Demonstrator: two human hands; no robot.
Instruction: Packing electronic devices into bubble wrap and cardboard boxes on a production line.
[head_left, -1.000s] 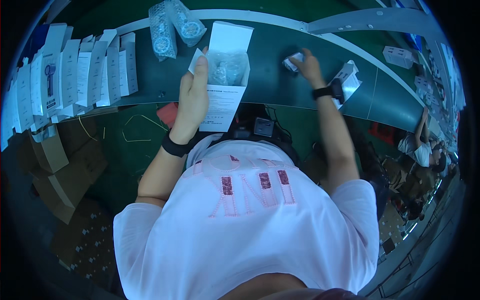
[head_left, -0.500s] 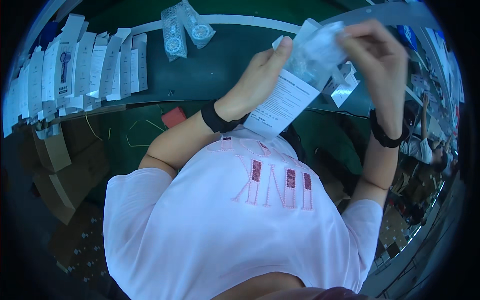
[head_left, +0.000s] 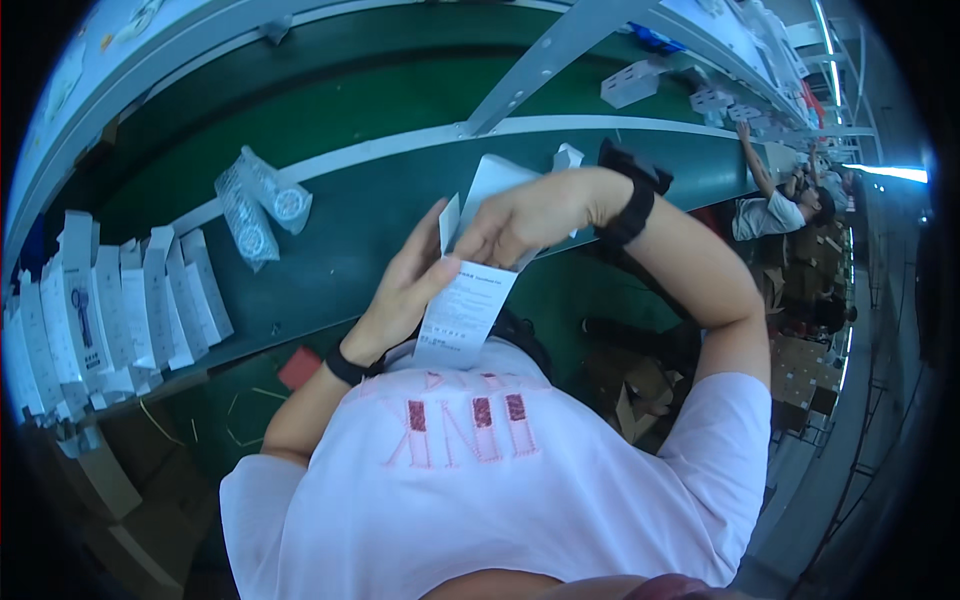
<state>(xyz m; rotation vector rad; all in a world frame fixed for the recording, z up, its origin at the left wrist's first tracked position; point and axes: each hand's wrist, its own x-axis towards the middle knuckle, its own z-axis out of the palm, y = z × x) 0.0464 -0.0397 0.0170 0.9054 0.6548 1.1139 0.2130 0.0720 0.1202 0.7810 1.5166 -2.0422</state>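
A white printed carton (head_left: 462, 312) stands tilted close to my chest, its top flaps open. My left hand (head_left: 400, 290) grips its left side, thumb across the front near the opening. From above, the curled fingers of my right hand (head_left: 525, 220) reach into the carton's mouth. The fingertips and whatever they hold are hidden inside. Beyond my left hand, two bubble-wrapped cylindrical pieces (head_left: 247, 228) lie side by side on the green bench (head_left: 330, 260).
Several open white cartons (head_left: 125, 310) stand in a row at the bench's left end. A small white box (head_left: 568, 158) is partly hidden behind my right wrist. A metal post (head_left: 550, 65) slants over the bench. Another person (head_left: 775, 215) works farther right; brown boxes (head_left: 640, 385) lie below.
My right hand has lowered from above the carton into its opening, and the crumpled clear-plastic bundle is no longer visible. The view has shifted, showing more of the bench's far side.
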